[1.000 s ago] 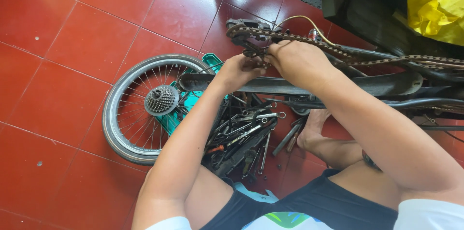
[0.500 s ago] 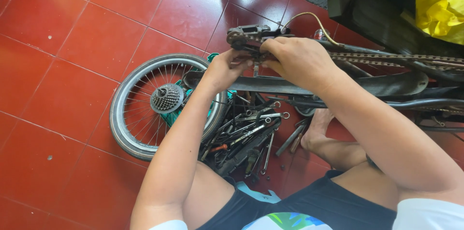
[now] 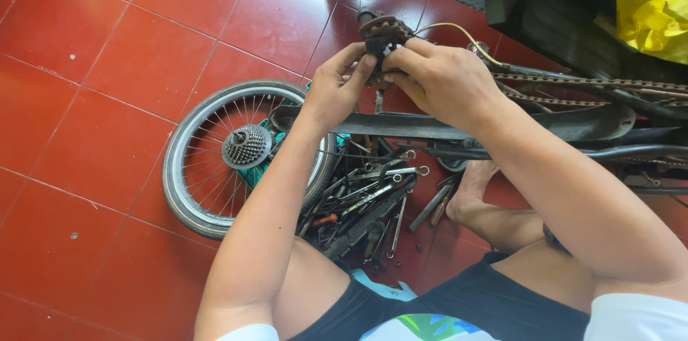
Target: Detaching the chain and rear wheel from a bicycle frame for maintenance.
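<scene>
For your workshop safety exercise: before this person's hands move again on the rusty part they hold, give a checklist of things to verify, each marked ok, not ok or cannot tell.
1. Both hands on the rusty brown metal derailleur: ok; left hand and right hand both grip it.
2. Thin curved cable free of the fingers: cannot tell; it runs behind the right hand.
3. Rusty bicycle chain slack: cannot tell.
4. Heap of grey metal wrenches away from the bare foot: not ok; they lie right beside it.
5. Spoked silver wheel with cassette lying flat on the red tiled floor: ok.
</scene>
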